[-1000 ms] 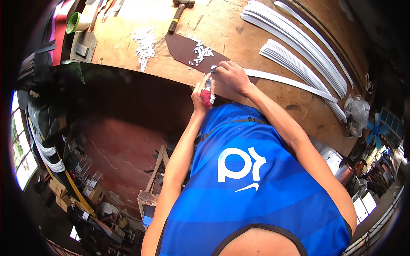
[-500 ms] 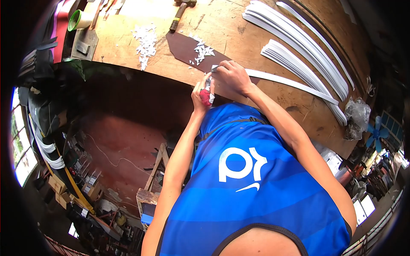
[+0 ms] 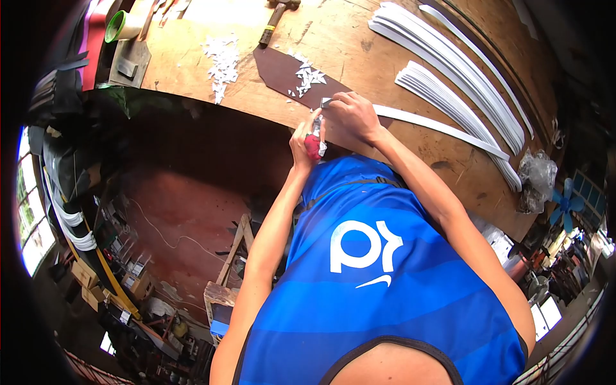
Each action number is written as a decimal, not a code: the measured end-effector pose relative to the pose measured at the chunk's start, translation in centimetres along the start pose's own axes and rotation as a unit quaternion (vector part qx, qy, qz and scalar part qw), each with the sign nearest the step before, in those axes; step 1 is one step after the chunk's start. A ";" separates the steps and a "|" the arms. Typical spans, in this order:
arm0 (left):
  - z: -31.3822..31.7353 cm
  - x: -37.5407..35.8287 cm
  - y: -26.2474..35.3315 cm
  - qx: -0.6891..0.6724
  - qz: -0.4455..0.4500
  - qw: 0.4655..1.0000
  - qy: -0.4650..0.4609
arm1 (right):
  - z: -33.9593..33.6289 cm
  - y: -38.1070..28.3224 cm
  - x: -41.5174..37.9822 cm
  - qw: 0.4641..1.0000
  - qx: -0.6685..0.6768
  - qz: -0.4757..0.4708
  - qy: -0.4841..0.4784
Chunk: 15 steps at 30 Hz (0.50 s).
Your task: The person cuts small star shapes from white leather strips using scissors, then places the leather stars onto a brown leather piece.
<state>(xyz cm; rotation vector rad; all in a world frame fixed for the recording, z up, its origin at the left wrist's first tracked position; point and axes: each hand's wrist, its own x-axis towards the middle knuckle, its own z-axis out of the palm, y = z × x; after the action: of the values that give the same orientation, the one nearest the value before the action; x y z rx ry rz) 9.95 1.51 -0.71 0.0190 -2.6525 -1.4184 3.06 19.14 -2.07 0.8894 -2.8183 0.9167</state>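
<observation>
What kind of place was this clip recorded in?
Probably a small craft workshop. A worn wooden workbench carries stacks of white strips, heaps of white offcuts and a hammer, with boxes and clutter on the floor below.

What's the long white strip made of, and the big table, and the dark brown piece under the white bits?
The white strip looks like thin, matte, bendy plastic or rubbery sheet: it curves flat without creasing. The table seems to be bare plywood, tan, scratched and stained. The dark brown piece looks like leather or a leather-like sheet, flat and dull; the picture leaves that open.
</observation>
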 end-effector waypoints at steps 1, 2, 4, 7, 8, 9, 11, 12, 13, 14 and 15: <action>0.0 -0.1 0.1 0.004 0.007 1.000 0.006 | 0.0 0.0 0.0 1.000 0.000 -0.001 0.000; 0.0 -0.2 0.2 0.007 0.014 1.000 0.011 | 0.0 0.0 0.0 1.000 0.005 0.006 -0.003; -0.1 -0.2 0.5 0.009 -0.006 1.000 -0.012 | 0.1 0.1 -0.2 1.000 0.010 0.012 -0.007; -0.1 -0.2 0.4 0.022 -0.018 0.999 -0.037 | -0.3 0.1 -0.3 1.000 0.008 0.015 -0.008; -0.1 -0.2 0.3 0.033 -0.011 0.999 -0.039 | -0.5 0.0 -0.4 1.000 0.002 0.020 -0.014; -0.1 -0.2 0.3 0.033 -0.013 0.999 -0.036 | -0.9 -0.1 -0.4 0.999 -0.005 0.024 -0.021; -0.2 -0.1 0.5 0.056 -0.007 0.998 -0.038 | -1.7 -0.3 -0.5 0.998 -0.019 0.028 -0.044; -0.3 -0.1 0.5 0.057 -0.010 0.998 -0.034 | -2.0 -0.2 -0.6 0.997 -0.034 0.037 -0.065; -0.3 -0.2 0.6 0.050 -0.005 0.998 -0.034 | -1.8 0.1 -0.8 0.997 -0.032 0.033 -0.066; -0.4 -0.1 0.6 0.042 0.001 0.999 -0.034 | -1.6 0.6 -1.1 0.997 -0.032 0.037 -0.068; -0.4 -0.1 0.6 0.042 -0.001 0.999 -0.032 | -1.6 0.7 -1.1 0.996 -0.031 0.042 -0.070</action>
<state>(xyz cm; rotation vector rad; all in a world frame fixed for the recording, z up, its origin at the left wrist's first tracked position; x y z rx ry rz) 10.15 1.47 0.00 -0.0158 -2.7628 -1.3278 3.38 21.05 -1.34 0.8665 -3.0054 0.8003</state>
